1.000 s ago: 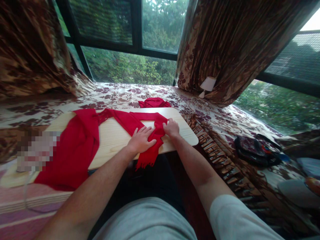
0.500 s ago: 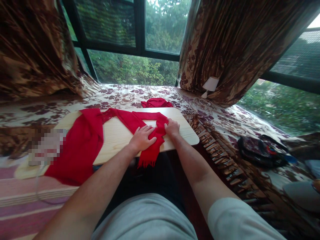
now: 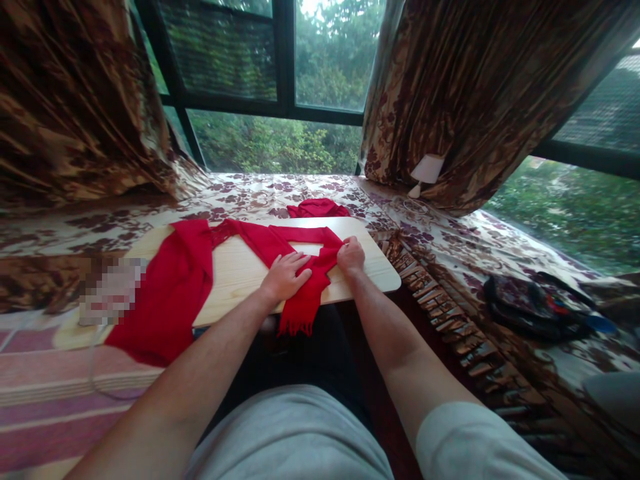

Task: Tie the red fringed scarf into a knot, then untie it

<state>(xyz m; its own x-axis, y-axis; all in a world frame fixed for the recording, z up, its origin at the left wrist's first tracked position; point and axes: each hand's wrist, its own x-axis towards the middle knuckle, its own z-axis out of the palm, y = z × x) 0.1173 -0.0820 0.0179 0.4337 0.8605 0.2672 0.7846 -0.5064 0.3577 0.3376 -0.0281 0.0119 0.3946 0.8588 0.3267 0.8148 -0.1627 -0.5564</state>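
Note:
A red scarf [image 3: 254,241] with a fringed end lies looped on a pale wooden board [image 3: 235,283]. My left hand [image 3: 287,275] rests flat on the crossing of the loop, fingers spread. At the loop's right corner my right hand [image 3: 351,256] pinches the edge of the scarf. The fringe hangs over the board's near edge. Wider red cloth [image 3: 170,300] covers the left part of the board; a tasselled strip joins it near the far edge. Behind the board sits a bunched red cloth [image 3: 319,208].
A blurred-out item [image 3: 113,293] with a cord lies at the board's left end. Right of the board are a brown fringed cover edge [image 3: 440,307] and a black bag [image 3: 535,307]. A small white lamp [image 3: 427,170] stands by the curtain.
My right hand has closed on the scarf's right corner and drawn it slightly right, widening the loop. My left hand stays in place. The view has shifted a little.

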